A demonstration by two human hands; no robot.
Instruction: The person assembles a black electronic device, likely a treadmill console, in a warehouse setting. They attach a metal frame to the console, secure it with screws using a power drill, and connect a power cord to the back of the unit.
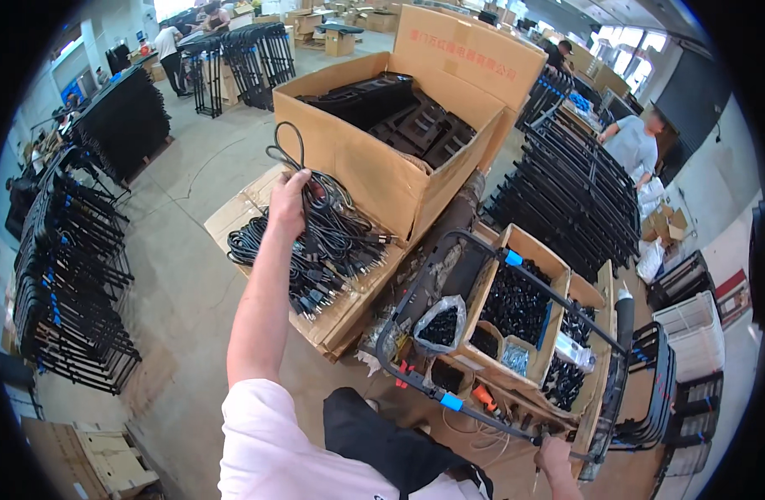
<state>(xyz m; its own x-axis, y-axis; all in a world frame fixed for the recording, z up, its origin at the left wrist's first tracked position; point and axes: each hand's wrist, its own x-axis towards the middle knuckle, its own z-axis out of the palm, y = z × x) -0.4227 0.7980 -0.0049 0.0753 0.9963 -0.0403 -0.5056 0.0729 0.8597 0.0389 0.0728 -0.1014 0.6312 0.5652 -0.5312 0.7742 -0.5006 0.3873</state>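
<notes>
My left hand [289,202] is closed around a looped black cable [290,142] and lifts it over the pile. Beneath it, a heap of coiled black cables [332,242] with metal plug ends lies on a flattened cardboard box [232,218]. My right hand [555,457] is at the lower right, its fingers closed at the near corner of a black tubular frame [416,304] with blue tape on it. That frame rests across the workbench, above the parts bins. Whether the right fingers also hold a small tool cannot be made out.
A large open carton [349,158] of black plastic parts stands beyond the cables. Wooden bins [557,271] hold small black parts and screws; an orange-handled power tool [486,396] lies near them. Stacked black frames [566,196] stand at right, more [74,292] at left. A co-worker [634,142] stands far right.
</notes>
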